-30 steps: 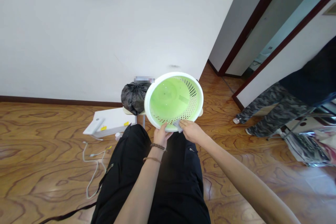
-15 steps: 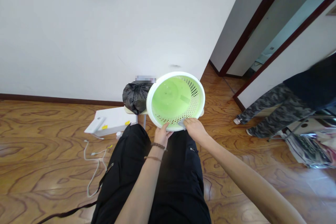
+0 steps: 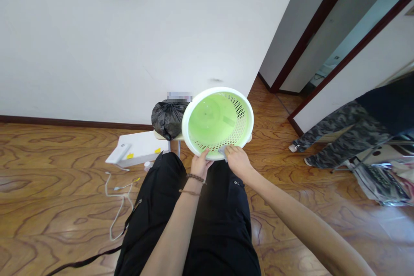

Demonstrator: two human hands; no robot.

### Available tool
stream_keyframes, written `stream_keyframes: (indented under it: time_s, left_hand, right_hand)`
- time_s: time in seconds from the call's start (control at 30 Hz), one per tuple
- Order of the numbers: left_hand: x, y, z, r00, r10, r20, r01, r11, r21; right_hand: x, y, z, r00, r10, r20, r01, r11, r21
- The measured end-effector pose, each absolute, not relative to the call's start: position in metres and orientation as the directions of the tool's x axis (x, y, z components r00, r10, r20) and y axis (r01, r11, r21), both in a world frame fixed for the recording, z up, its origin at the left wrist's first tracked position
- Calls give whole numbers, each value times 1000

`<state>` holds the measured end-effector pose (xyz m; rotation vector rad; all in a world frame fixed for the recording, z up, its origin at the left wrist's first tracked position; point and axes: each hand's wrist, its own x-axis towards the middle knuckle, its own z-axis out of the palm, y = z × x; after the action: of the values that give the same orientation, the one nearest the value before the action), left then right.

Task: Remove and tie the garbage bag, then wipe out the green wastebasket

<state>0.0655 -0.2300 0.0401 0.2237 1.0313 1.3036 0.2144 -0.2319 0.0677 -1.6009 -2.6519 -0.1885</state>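
A round green basket (image 3: 211, 120) with a white rim and perforated sides is tilted so its inside faces me. My left hand (image 3: 200, 164) grips the near rim, thumb inside and fingers underneath. Pinched in my right hand (image 3: 237, 159) is a small pale grey cloth (image 3: 223, 151), pressed against the inner near side of the basket just right of my left hand. Part of the cloth is hidden by my fingers.
A black plastic bag (image 3: 168, 118) sits on a small stool left of the basket. On the floor are a white box (image 3: 142, 146) and white cables (image 3: 121, 207). A person in camouflage trousers (image 3: 349, 133) stands at the right.
My right hand and the cloth have shifted very slightly left along the rim. The basket is a touch higher and further right. At the right, the person has moved a little.
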Motion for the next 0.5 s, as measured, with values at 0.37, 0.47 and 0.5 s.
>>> stream_keyframes:
  time_s: [0.37,0.47,0.5]
  left_hand:
    - [67,-227,36,-101,852,-513,-656,331,678]
    - [67,-228,35,-99,859,-503,-672,315,670]
    - [66,-229,34,-99,862,-498,-677,308,668]
  right_hand:
    - [214,-236,63,-585,809,47,801,586,-122]
    - [218,-235,62,-611,789,67,773,613,-164]
    - [220,-234,62,-622,779,75,762,625,-167]
